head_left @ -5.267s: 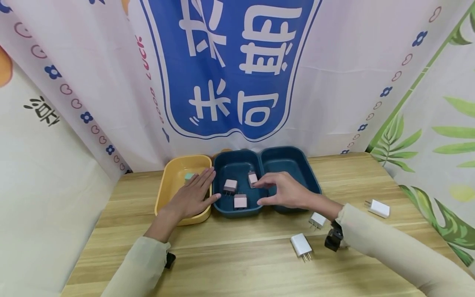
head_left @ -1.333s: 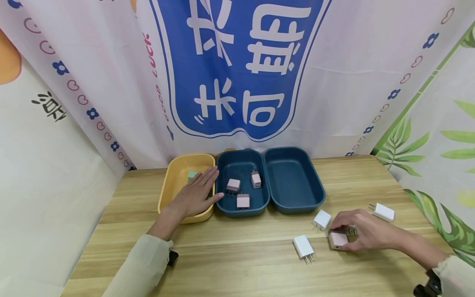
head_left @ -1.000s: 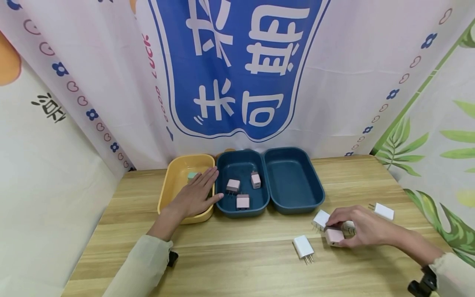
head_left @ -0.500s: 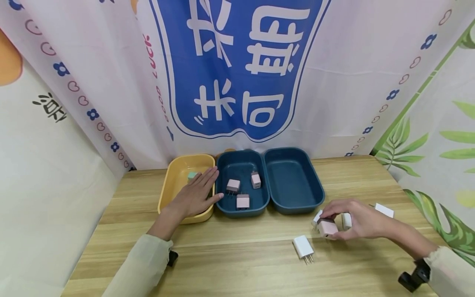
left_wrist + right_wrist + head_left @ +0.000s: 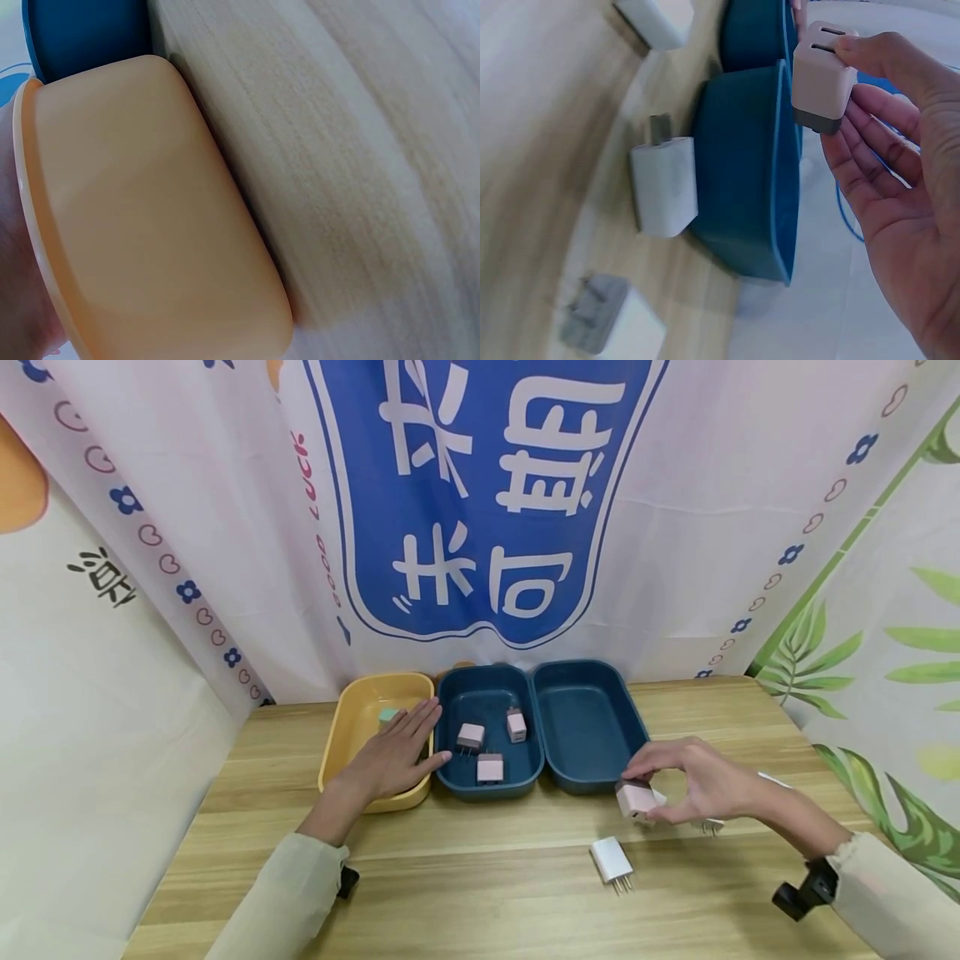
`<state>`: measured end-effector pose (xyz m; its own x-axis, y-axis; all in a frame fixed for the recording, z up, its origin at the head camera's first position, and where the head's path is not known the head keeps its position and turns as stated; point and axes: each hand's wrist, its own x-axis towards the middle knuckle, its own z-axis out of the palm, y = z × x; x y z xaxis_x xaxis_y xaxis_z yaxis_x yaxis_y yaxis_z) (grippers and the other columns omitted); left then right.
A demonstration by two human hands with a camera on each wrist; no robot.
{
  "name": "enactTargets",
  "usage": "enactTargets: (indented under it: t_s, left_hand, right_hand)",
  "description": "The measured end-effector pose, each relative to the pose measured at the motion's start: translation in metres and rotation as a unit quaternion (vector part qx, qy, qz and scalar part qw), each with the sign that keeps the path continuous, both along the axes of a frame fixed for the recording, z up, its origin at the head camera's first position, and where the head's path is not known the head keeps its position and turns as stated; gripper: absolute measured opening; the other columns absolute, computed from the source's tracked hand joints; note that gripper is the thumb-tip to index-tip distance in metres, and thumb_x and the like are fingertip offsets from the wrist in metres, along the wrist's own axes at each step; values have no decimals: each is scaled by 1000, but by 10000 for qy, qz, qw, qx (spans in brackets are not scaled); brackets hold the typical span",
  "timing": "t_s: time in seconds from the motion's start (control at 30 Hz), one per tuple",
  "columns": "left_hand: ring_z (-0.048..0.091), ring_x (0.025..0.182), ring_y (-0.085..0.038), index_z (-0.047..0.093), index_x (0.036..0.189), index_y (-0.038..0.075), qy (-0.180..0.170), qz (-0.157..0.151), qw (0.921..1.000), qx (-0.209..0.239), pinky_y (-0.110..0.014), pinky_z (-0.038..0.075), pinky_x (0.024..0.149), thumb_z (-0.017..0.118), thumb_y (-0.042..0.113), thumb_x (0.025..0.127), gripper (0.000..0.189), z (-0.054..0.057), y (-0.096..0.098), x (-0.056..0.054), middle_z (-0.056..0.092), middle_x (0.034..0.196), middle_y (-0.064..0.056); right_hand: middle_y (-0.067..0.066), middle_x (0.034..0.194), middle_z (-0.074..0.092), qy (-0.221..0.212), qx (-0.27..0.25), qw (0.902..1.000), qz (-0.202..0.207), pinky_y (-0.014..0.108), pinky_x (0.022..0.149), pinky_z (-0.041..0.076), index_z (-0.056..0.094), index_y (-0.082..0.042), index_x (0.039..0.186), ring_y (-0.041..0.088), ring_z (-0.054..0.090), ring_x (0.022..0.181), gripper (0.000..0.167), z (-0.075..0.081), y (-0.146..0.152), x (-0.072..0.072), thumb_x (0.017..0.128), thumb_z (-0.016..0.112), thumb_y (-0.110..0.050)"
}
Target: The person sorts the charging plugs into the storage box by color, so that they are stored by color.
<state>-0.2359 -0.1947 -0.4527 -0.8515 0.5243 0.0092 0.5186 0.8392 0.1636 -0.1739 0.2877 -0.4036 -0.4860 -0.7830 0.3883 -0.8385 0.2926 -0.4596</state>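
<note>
Between thumb and fingertips, my right hand [image 5: 708, 781] pinches a pink plug charger [image 5: 633, 802], raised off the table by the front right corner of the right blue bin [image 5: 588, 727]. In the right wrist view, the pink charger [image 5: 821, 86] shows two USB slots by the thumb and a grey end. My left hand [image 5: 386, 760] rests with fingers straight across the yellow bin [image 5: 348, 727], its fingertips and thumb reaching the middle blue bin [image 5: 480, 702]. Three pink chargers lie in that middle bin, one of them a pink charger [image 5: 490, 768] near its front.
A white charger [image 5: 611, 860] lies on the wooden table [image 5: 487, 893] with its prongs toward me. Several more white chargers lie partly hidden around my right hand. A green piece [image 5: 387, 716] sits in the yellow bin. A printed curtain [image 5: 660, 568] hangs behind the bins.
My right hand has brought the pink charger up from the table among the white chargers and leftward toward the right blue bin. My left hand has stayed in place.
</note>
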Motion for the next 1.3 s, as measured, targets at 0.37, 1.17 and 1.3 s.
enactTargets:
  t_s: [0.37,1.17,1.3]
  left_hand:
    - [8,165,-27,16,170,8,-22,7,10000,24,-50,9,134,35,69,108,90,1,0,1,6,179,-6]
    - [10,165,-29,16,171,9,-15,1,10000,-29,-51,11,133,32,72,107,91,2,0,0,7,179,-7]
    - [10,165,-29,16,171,9,-42,-1,10000,-1,-51,11,133,33,72,107,91,3,1,1,7,179,-6]
  right_hand:
    - [0,115,75,186,124,9997,-11,32,76,63,78,-14,121,9,70,93,45,15,-23,-20,78,93,-17]
    - [-2,119,76,1,50,10000,-81,33,85,61,79,-13,122,11,69,98,44,25,-75,-51,80,90,-21]
    - [-2,119,76,-63,52,9999,-75,32,86,61,79,-12,122,11,69,98,44,23,-84,-55,80,91,-21]
